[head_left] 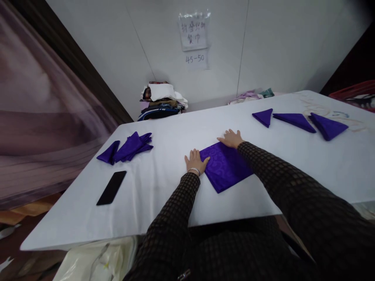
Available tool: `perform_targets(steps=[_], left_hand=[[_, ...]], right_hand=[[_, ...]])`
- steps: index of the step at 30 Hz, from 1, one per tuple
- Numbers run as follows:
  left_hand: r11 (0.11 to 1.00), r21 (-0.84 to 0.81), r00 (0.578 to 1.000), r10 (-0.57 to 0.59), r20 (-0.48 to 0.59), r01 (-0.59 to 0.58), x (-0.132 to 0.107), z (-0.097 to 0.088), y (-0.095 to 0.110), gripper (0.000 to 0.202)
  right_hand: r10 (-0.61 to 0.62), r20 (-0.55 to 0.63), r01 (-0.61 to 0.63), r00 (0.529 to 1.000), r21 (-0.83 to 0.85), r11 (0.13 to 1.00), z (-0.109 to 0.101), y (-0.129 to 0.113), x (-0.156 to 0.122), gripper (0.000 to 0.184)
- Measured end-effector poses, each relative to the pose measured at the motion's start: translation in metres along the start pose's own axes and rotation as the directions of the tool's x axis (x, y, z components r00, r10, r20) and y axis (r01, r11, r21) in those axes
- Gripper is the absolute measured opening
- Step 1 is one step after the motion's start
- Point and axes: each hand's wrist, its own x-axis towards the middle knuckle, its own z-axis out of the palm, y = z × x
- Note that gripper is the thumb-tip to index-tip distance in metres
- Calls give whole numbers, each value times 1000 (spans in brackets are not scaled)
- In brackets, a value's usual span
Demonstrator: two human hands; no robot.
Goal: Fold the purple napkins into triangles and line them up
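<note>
A purple patterned napkin (225, 168) lies folded into a flat square on the white-covered table, one corner pointing toward me. My left hand (195, 160) rests open at its left edge, fingers spread, the thumb reaching over the cloth. Across the far edge, my right hand (231, 139) lies flat with spread fingers, partly on the napkin and partly on the table. My right sleeve hides the napkin's right corner. Neither hand grips the fabric.
Folded purple napkins (133, 147) lie at the left, near a black phone-like slab (111, 188). More purple napkins (294, 121) lie folded at the back right. Behind the white table (164, 187) stands a stack of clothes (162, 99). A paper sign (195, 33) hangs on the wall.
</note>
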Motion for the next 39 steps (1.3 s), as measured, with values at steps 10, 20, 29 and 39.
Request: perform_targets(steps=[10,20,29,39], left_hand=[[999,39,1000,6,-1,-6,0,0,-1,83],[1000,22,1000,2,18,-2,-1,-1,-2,83],[999,36,1000,-6,23,5,-1,-1,-2,82],[999,46,999,-3,36,2,-1,-2,-1,76]], right_hand=[[-83,-76,90,994,86,992,45,-66,2,59],[162,-72,-155,984,95,983,29,47,13,49],[182,-88,-169,979,141,976,6,45,13,53],[-169,-85,180,982,146,973,46,-92,-1,57]])
